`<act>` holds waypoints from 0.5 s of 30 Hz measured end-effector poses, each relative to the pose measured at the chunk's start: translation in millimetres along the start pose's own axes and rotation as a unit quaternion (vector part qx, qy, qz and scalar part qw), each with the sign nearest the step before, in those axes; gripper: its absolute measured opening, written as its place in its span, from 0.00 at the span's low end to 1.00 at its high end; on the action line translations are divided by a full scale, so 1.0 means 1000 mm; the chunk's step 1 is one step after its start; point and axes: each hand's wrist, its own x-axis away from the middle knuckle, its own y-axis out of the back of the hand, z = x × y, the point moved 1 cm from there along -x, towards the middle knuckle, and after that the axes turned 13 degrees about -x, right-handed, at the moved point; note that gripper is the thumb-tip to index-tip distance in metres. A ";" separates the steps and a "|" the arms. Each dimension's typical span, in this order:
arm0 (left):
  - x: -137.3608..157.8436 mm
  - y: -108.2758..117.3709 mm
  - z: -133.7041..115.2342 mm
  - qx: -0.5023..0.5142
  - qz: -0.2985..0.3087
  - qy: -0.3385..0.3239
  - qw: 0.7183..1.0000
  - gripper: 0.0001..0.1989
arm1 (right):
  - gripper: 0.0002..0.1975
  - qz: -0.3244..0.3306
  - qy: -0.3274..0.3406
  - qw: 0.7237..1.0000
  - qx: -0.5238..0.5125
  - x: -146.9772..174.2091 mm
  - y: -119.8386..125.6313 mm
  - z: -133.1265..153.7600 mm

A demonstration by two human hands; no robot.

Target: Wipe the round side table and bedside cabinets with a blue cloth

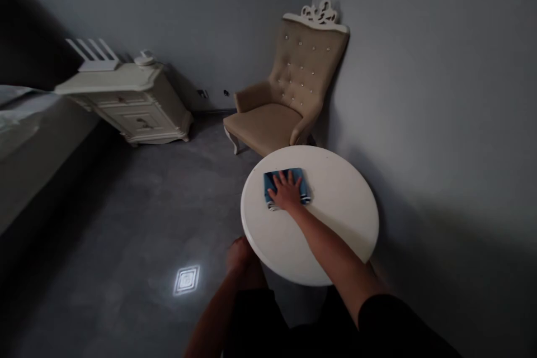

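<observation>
A folded blue cloth (302,177) with dark and white parts lies on the round white table (339,207), left of its middle. My right hand (287,193) presses flat on top of it, fingers spread and palm down, not gripping. The right forearm reaches across the table from the lower right. Down by the table's left edge, my left hand (238,253) rests at my knee, below the tabletop. Its fingers are dark and mostly hidden, so I cannot make out how they are bent.
Behind the table stands a tan tufted armchair (264,126) against the corner walls. To the left, a white nightstand (145,117) carries a router (98,64) and a small white device (145,59). A bed (29,145) lines the left side. Light shines on a floor tile (187,280).
</observation>
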 end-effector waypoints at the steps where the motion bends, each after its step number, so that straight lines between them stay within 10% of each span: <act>1: -0.001 -0.002 0.001 0.009 -0.003 -0.001 1.000 0.19 | 0.40 -0.013 -0.036 0.999 0.017 0.007 0.019 -0.029; 9: 0.005 -0.010 0.009 0.025 -0.033 -0.052 0.998 0.22 | 0.38 -0.113 -0.300 0.942 0.100 0.125 0.137 -0.223; 15: 0.014 -0.008 0.006 0.037 -0.032 -0.035 0.998 0.25 | 0.40 -0.153 -0.349 0.920 0.092 0.150 0.119 -0.215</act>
